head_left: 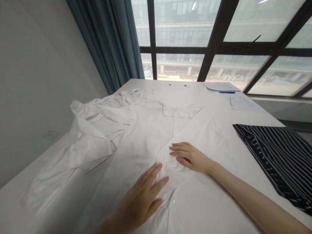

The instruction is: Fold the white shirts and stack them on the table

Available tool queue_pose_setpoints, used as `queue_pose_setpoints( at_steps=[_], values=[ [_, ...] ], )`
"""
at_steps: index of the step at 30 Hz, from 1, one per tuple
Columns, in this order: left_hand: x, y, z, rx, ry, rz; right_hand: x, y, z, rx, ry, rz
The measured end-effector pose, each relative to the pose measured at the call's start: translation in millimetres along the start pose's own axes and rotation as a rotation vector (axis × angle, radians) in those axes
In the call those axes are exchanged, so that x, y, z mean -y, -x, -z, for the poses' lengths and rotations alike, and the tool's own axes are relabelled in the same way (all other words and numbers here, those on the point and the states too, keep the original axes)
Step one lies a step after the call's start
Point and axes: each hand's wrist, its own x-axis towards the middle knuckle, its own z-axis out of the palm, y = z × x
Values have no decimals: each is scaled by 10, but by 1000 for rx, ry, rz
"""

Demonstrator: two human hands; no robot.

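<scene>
Two hands (138, 196) (192, 157) rest palm-down on the white shirt (141, 133).

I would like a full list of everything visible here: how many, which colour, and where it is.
Shirt: at least 1, white, across the table
Table: 1, white, centre
Striped cloth: 1, black and white, right
Papers: at least 2, white, far right corner
Pen: 1, blue, by the papers
Small spots: 2, dark, far tabletop
Curtain: 1, blue, behind the table
Window: 1, dark frame, behind
Wall: 1, grey, left
Socket: 1, pale, left wall
Left grip: 1, bare hand, on the shirt
Right grip: 1, bare hand, on the shirt
</scene>
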Motion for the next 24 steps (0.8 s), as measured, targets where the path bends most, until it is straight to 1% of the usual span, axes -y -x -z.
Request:
queue_pose_setpoints(
  at_steps=[2,5,11,14,17,19,24],
  values=[
    [2,-2,-8,-13,9,20,21,-4,-9,-9,10,51],
    [14,-7,-25,10,10,23,69,-23,-43,-32,56,139],
    [12,-14,-44,51,-17,4,129,-31,-54,-81,268,226],
    [8,-12,-47,47,-14,4,110,-23,-43,-78,298,212],
    [12,-10,-50,30,0,6,46,-9,-21,-49,270,175],
    [14,-11,-47,29,3,5,-3,3,4,-41,250,174],
    [21,-20,-35,45,-4,-23,-44,17,43,-64,275,160]
  ],
)
